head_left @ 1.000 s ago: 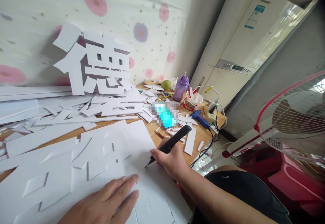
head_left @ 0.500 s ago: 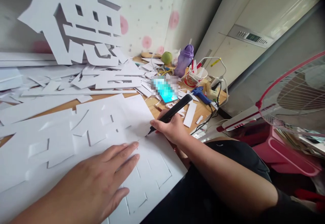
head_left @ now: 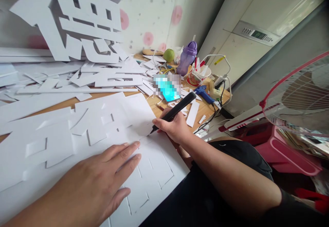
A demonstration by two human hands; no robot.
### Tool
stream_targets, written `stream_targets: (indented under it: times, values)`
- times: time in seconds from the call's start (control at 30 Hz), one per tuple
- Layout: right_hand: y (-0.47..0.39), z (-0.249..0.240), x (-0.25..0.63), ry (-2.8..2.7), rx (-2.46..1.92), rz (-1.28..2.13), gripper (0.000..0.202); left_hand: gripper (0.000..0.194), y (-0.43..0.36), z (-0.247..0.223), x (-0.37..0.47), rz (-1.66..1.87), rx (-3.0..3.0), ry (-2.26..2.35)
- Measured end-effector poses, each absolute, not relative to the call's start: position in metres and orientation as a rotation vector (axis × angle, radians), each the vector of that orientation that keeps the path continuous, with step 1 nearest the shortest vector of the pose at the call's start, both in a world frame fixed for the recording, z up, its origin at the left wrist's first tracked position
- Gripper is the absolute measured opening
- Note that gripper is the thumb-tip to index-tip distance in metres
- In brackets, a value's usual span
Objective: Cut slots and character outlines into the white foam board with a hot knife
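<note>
My left hand [head_left: 95,179] lies flat with spread fingers on a white foam board [head_left: 151,203], pressing on its surface. Cut lines and slits run through the board, and some cut pieces sit slightly out of level. In my right hand [head_left: 172,126] is a black pen-shaped cutter [head_left: 177,110], held slanted in a pencil grip. Its thin tip touches the board just beyond my left fingertips, at the end of a fine line. My right fingers are wrapped round the cutter's lower body.
White foam offcuts [head_left: 115,79] are heaped behind the board, below a large cut-out character [head_left: 74,24]. On the wooden table [head_left: 177,117] stand a lit phone [head_left: 167,88], a purple bottle [head_left: 187,59], a paper tub [head_left: 196,78] and a blue glue gun [head_left: 204,93]. A fan [head_left: 300,96] is at right.
The view has shifted slightly. The cutter stays in my right hand with its tip at nearly the same spot on the board. My left hand keeps its place.
</note>
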State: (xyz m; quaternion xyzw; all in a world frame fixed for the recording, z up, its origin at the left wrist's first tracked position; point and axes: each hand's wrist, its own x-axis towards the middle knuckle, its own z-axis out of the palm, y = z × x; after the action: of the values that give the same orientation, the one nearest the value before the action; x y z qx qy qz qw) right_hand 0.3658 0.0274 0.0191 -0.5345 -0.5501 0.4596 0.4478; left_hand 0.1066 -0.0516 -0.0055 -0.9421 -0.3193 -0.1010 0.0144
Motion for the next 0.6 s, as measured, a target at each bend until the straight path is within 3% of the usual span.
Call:
stream_targets:
  times: [0.6]
  values:
    - [0.039,0.018,0.395,-1.422,-1.351,0.887,0.035,0.056,-0.052,-0.002,0.105,-0.326,-2.942,-1.030]
